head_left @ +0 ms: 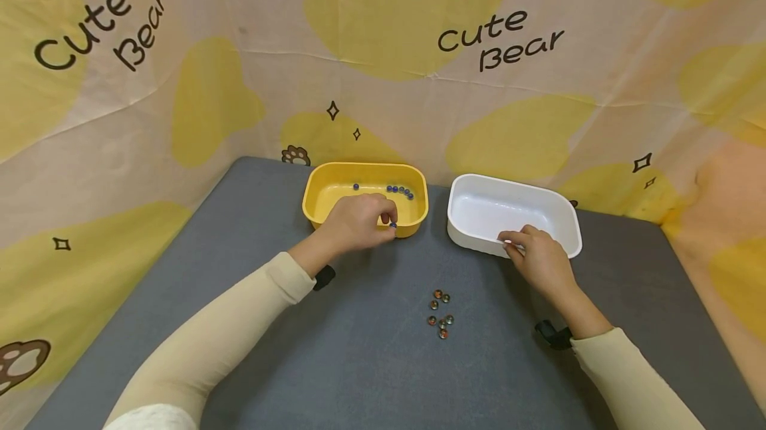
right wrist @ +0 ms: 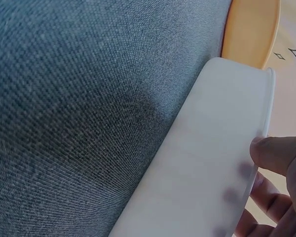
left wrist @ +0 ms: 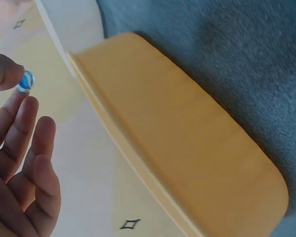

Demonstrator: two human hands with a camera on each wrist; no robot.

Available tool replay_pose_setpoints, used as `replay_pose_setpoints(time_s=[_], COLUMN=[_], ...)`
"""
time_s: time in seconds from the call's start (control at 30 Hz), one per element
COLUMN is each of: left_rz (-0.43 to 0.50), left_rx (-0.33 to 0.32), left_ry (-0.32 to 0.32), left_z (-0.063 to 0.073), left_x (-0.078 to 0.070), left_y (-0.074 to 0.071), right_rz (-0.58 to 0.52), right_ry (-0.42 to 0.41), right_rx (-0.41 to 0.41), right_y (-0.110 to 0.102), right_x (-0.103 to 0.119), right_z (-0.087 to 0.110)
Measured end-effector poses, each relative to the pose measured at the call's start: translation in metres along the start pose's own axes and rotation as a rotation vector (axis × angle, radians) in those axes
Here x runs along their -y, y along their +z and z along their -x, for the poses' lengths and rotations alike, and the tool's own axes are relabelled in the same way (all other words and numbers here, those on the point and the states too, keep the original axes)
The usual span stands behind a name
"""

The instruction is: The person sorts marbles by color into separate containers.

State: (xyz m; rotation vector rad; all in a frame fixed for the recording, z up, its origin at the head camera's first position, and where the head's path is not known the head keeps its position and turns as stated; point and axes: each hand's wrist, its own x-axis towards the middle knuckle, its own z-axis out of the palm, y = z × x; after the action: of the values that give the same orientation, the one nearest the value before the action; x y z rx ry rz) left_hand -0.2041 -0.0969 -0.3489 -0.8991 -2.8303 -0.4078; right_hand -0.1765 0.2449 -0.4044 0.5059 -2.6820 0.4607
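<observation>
Between thumb and index finger, my left hand (head_left: 357, 220) pinches a clear marble with a blue swirl (left wrist: 25, 81), over the near rim of the yellow bin (head_left: 320, 171). Its other fingers are loosely bent, apart from the marble. Several blue marbles (head_left: 395, 189) lie on the bin's floor. My right hand (head_left: 543, 262) grips the near rim of the white bin (head_left: 469, 207). In the right wrist view the thumb lies on the outside of the wall, and the fingers (right wrist: 269, 200) reach behind it, showing as dark shadows through the plastic.
Several orange-and-green marbles (head_left: 443, 334) lie loose on the grey tabletop (head_left: 359, 363), in front of and between the two bins. A printed cloth (head_left: 383, 51) hangs behind the table and along its sides.
</observation>
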Motion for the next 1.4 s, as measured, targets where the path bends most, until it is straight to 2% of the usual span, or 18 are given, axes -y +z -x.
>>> replay_pose_setpoints(time_s=[0.3, 0.67, 1.07, 1.4], left_rz=[0.056, 0.154, 0.159, 0.184], left_rx=[0.008, 0.066, 0.153, 0.184], left_ry=[-0.085, -0.218, -0.346, -0.389], left_z=[-0.016, -0.037, -0.051, -0.061], left_x=[0.02, 0.043, 0.061, 0.072], left_y=[0.007, 0.022, 0.04, 0.051], right_rz=[-0.002, -0.004, -0.014, -0.011], right_ry=[-0.001, -0.003, -0.007, -0.006], right_rx=[-0.003, -0.005, -0.005, -0.009], right_y=[0.001, 0.002, 0.002, 0.002], right_x=[0.0, -0.004, -0.005, -0.007], right_z=[0.001, 0.0, -0.002, -0.003])
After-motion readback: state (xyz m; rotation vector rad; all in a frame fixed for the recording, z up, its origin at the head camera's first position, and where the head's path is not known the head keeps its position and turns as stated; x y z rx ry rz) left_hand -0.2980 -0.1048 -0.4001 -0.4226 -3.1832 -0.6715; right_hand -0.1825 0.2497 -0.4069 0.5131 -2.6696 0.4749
